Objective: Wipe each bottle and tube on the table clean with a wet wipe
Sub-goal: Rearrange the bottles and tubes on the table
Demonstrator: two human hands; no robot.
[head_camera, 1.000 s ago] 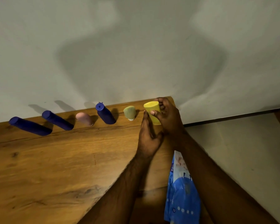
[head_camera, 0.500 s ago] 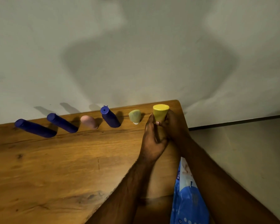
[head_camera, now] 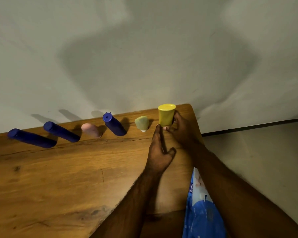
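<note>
Six containers stand in a row along the far edge of the wooden table (head_camera: pixel 58 177), against the wall. Farthest right is the yellow bottle (head_camera: pixel 166 115), and both hands meet at it. The right hand (head_camera: pixel 182 133) wraps around its lower part from the right side, fingers curled behind it and thumb tip at its base, gripping it. The left hand (head_camera: pixel 159 152) sits just below and left of the bottle with fingers straight and held together, their tips touching the bottle's bottom edge, thumb spread out to the side; it holds nothing. Just left of the hands stands the pale green tube (head_camera: pixel 142 122), cap down. Farther left come a blue bottle (head_camera: pixel 114 124), a pink tube (head_camera: pixel 91 129) and two long blue tubes (head_camera: pixel 46 135). Between the two forearms, nearer the person, lies the blue wet wipe pack (head_camera: pixel 202 213).
</note>
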